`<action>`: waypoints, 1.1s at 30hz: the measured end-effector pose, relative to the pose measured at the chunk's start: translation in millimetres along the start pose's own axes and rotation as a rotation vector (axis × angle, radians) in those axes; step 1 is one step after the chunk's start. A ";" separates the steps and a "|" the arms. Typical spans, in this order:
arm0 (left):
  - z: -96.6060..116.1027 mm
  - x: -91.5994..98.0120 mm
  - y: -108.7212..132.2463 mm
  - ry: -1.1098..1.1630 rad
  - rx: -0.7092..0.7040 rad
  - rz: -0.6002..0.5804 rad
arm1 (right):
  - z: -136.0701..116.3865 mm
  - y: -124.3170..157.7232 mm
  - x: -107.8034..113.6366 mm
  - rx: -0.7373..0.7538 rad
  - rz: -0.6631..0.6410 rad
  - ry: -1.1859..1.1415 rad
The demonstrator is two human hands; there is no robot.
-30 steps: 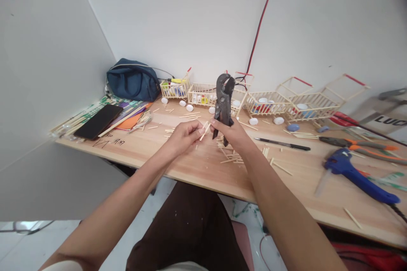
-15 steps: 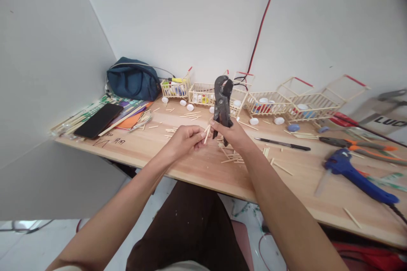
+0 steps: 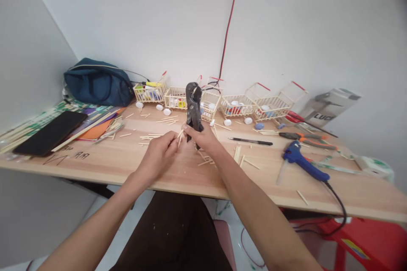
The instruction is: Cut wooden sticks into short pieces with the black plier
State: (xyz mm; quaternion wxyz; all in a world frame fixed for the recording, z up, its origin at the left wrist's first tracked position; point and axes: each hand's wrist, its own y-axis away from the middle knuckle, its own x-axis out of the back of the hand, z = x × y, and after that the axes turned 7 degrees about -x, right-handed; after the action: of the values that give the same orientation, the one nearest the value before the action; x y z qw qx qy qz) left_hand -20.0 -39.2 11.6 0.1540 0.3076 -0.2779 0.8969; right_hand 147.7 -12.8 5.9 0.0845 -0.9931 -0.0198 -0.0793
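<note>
Within right grip (image 3: 205, 139), cutter (image 3: 193, 108) partly hidden

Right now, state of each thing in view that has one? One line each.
Left hand: closed, pinching thin wooden sticks
Right hand: closed around black cutter
Black cutter: held upright, head up
Phone: lying flat, screen dark
Pen: lying flat
Pliers: lying flat
Glue gun: lying on its side, cord attached; on or off can't be told
Bag: closure unclear
</note>
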 end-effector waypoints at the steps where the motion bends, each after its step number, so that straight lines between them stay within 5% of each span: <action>1: 0.2 0.4 0.5 0.038 0.018 0.006 | -1.2 0.9 0.0 0.009 -0.002 -0.003; 12: 7.4 -2.1 1.7 0.905 0.343 -0.009 | -5.0 9.6 1.6 0.016 -0.149 -0.239; 17: 11.0 -3.8 2.8 1.118 0.359 -0.049 | -2.9 10.5 3.6 0.016 -0.162 -0.264; 24: 13.5 -3.8 4.3 1.046 0.371 -0.034 | -6.6 11.7 9.1 0.033 -0.162 -0.195; 29: 5.0 3.2 3.3 0.765 0.184 -0.004 | -10.6 11.4 9.7 0.015 -0.112 -0.099; 33: -0.4 8.3 0.8 0.572 0.124 0.129 | -6.3 8.7 9.4 0.022 -0.123 -0.004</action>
State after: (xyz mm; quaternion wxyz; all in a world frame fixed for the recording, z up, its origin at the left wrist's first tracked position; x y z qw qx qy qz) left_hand -26.8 -38.7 16.3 0.1499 0.0328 -0.1867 0.9703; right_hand 156.5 -22.3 12.1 0.0906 -0.9891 -0.0818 -0.0821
